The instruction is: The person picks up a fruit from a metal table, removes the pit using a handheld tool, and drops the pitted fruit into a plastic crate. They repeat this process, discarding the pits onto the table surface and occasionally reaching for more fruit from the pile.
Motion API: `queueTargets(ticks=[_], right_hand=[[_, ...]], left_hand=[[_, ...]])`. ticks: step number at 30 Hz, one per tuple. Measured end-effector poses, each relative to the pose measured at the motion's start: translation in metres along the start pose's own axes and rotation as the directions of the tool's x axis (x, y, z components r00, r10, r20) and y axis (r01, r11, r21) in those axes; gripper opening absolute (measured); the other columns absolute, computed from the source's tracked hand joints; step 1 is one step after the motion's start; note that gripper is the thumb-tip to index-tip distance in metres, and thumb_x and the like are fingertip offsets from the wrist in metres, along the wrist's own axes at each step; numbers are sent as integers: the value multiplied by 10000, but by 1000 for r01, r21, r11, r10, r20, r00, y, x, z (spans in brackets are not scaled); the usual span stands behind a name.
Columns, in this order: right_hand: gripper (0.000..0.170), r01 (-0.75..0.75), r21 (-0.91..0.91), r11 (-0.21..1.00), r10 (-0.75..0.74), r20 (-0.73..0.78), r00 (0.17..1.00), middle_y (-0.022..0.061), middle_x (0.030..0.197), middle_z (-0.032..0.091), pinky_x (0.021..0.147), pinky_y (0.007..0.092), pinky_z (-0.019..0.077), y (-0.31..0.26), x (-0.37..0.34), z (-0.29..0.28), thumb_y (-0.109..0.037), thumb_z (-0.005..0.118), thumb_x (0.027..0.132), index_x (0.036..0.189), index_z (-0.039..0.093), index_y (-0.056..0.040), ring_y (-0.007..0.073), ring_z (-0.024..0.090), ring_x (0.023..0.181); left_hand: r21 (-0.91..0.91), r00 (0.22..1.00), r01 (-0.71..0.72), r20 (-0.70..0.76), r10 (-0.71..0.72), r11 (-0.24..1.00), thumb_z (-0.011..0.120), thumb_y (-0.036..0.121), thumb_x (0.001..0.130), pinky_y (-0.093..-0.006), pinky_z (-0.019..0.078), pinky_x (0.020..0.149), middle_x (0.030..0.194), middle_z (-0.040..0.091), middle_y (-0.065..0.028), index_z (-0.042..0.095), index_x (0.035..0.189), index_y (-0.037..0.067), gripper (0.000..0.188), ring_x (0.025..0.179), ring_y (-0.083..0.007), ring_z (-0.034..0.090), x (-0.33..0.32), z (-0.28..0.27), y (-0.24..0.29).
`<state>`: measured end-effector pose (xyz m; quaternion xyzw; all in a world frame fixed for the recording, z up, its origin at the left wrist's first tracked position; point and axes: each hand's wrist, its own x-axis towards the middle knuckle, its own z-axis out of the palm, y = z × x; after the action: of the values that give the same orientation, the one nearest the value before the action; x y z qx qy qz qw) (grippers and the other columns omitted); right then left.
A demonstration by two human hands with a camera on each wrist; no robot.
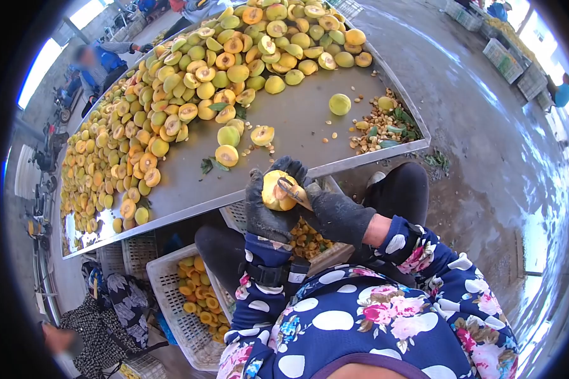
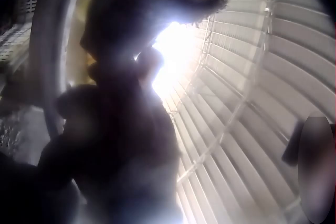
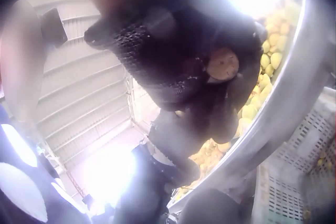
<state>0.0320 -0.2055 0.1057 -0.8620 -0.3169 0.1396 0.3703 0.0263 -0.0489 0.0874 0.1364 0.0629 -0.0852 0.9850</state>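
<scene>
My gloved left hand (image 1: 269, 211) cups a halved yellow peach (image 1: 273, 191), its cut face turned up, above my lap near the metal table's front edge. My right hand (image 1: 341, 215), in a dark glove as well, grips a pitting tool with a wooden handle (image 1: 305, 199). The tool's metal tip (image 1: 288, 184) lies against the middle of the cut face. From the right wrist view, the round butt of the wooden handle (image 3: 223, 65) pokes out of the right fist. The left wrist view is dark and backlit, and the peach is mostly hidden there.
Halved peaches (image 1: 234, 69) are heaped on the metal table (image 1: 291, 126); one whole-looking fruit (image 1: 339, 104) sits apart. Loose pits (image 1: 376, 126) and leaves lie in the right corner. Below, a white crate (image 1: 171, 297) holds peach halves. Other people sit around the table's left side.
</scene>
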Motion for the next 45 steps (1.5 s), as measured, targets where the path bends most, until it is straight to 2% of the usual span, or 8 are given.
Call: queueTargets(ticks=[6,14,22,25,27,33,36,45], right_hand=[[349,175,15,985,-174,-31,984,258,764,559,589,448,433,16,0,22,-109,548,765,1019,399,79,398,558,694],[313,-371,477,797,225,335,915,241,731,549,593,411,428,13,6,37,-140,536,788,990,416,66,377,558,708],[357,-135,113,984,106,228,968,233,784,560,580,400,439,-5,0,26,-173,512,823,1055,386,67,346,575,702],[346,-210,88,974,172,319,932,240,813,554,584,399,450,-6,2,26,-159,502,819,1056,384,65,345,575,728],[305,-221,3,975,205,364,909,232,824,546,596,395,459,-1,3,29,-114,511,793,1021,391,50,351,578,787],[259,-441,432,787,214,480,851,112,682,535,504,362,466,-11,3,18,-110,507,806,1025,404,-15,252,584,611],[221,-570,657,494,150,581,800,64,634,511,391,304,451,-12,2,15,-103,505,806,993,409,-33,173,544,486],[219,-589,476,653,169,666,726,51,635,508,321,252,424,-17,9,0,-169,558,814,942,431,-44,125,505,419]], left_hand=[[67,998,-50,-39,53,997,335,361,902,-407,394,939,1107,533,-189,473,1143,-57,502,1026,-290,517,-2,-2,-5],[403,994,-105,23,104,909,343,190,913,-372,445,895,1082,549,-183,488,1116,-62,355,981,-275,552,0,-39,2],[250,990,71,-133,-38,966,415,87,883,-334,478,834,1038,582,-151,529,1082,-23,255,927,-222,581,0,-45,11],[768,995,-41,-29,100,640,443,94,869,-307,482,805,998,606,-113,567,1038,-2,230,888,-200,594,-1,-49,14],[971,972,-235,234,25,50,477,108,849,-287,484,776,961,621,-88,588,1014,13,219,845,-174,601,-7,-40,23],[623,986,46,96,-134,781,511,134,827,-289,491,751,980,609,-85,568,1059,18,265,836,-165,592,8,-87,25],[899,992,-87,120,-50,430,492,150,852,-289,494,769,1034,583,-86,523,1115,13,298,865,-168,585,9,-84,28],[684,972,67,118,-201,726,440,241,877,-378,497,792,1026,570,-157,498,1098,-30,354,883,-259,582,0,-76,26]])
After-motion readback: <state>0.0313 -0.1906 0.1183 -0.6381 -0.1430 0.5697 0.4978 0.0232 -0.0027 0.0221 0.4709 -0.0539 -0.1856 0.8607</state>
